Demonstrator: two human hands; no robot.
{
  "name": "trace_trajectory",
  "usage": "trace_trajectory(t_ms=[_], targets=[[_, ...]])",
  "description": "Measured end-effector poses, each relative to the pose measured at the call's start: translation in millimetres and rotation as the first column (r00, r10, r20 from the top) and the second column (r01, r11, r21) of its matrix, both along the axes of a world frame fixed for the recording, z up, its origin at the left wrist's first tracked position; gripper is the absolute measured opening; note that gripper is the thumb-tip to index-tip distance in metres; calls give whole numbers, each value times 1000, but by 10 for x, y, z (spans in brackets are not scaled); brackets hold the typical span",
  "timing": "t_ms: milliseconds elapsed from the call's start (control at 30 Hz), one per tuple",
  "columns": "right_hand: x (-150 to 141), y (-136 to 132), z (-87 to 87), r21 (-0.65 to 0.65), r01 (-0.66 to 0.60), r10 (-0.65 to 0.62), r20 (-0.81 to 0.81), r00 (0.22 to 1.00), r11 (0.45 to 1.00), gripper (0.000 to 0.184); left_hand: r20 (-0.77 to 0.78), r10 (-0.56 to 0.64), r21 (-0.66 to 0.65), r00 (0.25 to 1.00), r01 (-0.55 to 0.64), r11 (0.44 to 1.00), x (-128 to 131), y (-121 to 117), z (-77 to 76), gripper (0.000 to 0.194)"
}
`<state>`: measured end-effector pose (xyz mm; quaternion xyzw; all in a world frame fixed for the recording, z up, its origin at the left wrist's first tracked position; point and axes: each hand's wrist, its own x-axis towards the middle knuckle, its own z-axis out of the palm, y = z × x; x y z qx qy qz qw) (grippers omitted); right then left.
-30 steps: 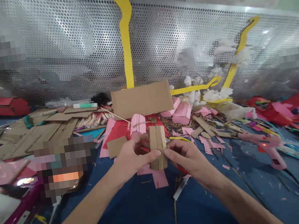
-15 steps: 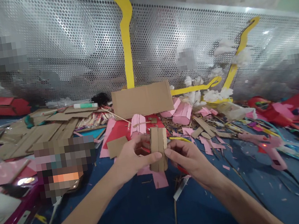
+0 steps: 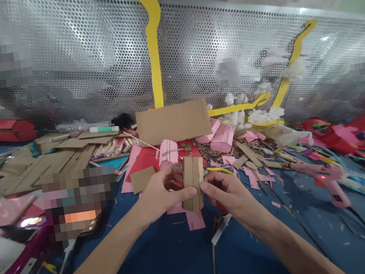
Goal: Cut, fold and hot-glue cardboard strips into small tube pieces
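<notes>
A small folded piece of brown cardboard (image 3: 191,174), creased lengthwise into panels, is held upright in front of me, tilted slightly. My left hand (image 3: 166,187) grips its left side, the thumb lying across the front panel and the fingers behind it. From the right, my right hand (image 3: 222,188) pinches its edge between thumb and bent fingers. Behind it lie a pink paper box shape (image 3: 168,152) and a red sheet (image 3: 141,163). Pink paper scraps (image 3: 195,219) and a metal blade-like strip (image 3: 221,230) rest on the blue table below.
A pink glue gun (image 3: 327,177) with a lit red light lies at the right, its cord trailing forward. Cardboard sheets (image 3: 46,169) are piled at the left, near a purple power strip (image 3: 24,270). A cardboard panel (image 3: 173,122) stands before the perforated metal screen (image 3: 104,52).
The cardboard piece has tilted a little between my hands, its top leaning right and its lower end shifting slightly down and left. Both hands keep nearly the same place.
</notes>
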<state>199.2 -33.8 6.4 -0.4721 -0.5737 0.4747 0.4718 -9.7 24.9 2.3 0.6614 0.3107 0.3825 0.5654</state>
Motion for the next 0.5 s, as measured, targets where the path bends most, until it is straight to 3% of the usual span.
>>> trace_trajectory(t_ms=[200,500], targets=[[-10,-6,15,2,4,-4,-9,1000,1000,38,28,-10,-84,1000,13,996,16,-27,-3,38],[7,-3,-16,18,-3,3,33,999,1000,37,71,15,-17,997,-14,1000,31,34,-46,34]])
